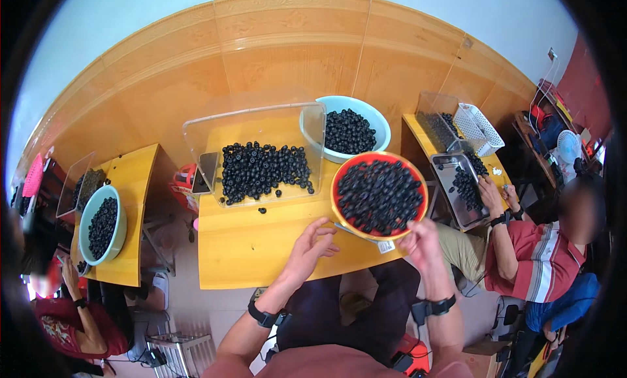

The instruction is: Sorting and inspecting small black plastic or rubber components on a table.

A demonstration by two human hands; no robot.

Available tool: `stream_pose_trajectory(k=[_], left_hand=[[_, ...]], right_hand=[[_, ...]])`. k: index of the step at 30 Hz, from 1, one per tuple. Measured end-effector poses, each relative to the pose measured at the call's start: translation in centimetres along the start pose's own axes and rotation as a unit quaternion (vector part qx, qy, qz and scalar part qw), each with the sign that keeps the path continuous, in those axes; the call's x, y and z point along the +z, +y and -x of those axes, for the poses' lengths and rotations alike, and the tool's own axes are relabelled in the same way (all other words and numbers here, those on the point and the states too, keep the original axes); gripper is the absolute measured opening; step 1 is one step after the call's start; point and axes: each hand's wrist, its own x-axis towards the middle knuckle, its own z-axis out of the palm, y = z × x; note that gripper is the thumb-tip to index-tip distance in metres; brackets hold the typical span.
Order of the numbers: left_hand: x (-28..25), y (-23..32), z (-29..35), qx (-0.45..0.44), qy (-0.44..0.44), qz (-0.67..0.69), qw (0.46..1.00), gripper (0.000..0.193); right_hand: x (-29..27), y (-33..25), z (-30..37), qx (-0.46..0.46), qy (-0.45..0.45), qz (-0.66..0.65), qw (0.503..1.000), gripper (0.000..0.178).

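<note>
My right hand (423, 246) grips the near right rim of a round bowl, red inside with a yellow rim (336, 204). Small round black pieces (379, 194), smeared by motion, fill it; whether they are berries or beads I cannot tell. My left hand (309, 251) is open with fingers apart, left of the bowl and over the table's front, holding nothing. Beyond it, a clear shallow tray (208, 133) holds many similar black pieces (264, 170). A light blue basin (375, 113) with more of them stands behind the red bowl.
One loose piece (262, 210) lies on the yellow table (241, 247). A dark phone-like slab (206, 172) sits by the tray's left side. A white label (386, 246) shows below the bowl. Co-workers sit at tables on both sides, with a metal tray (457, 189) right and another basin (117, 237) left.
</note>
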Motion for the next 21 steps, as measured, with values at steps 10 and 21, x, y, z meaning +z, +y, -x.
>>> stream_pose_trajectory(k=[10, 21], left_hand=[[-9.1, -5.5, 4.9, 0.061, 0.147, -0.213, 0.964, 0.019], [-9.8, -7.9, 4.6, 0.115, 0.192, -0.127, 0.966, 0.009]], right_hand=[[2.8, -9.6, -18.8, -0.004, 0.074, 0.177, 0.981, 0.020], [6.2, -11.8, -26.1, -0.025, 0.107, 0.433, 0.894, 0.027]])
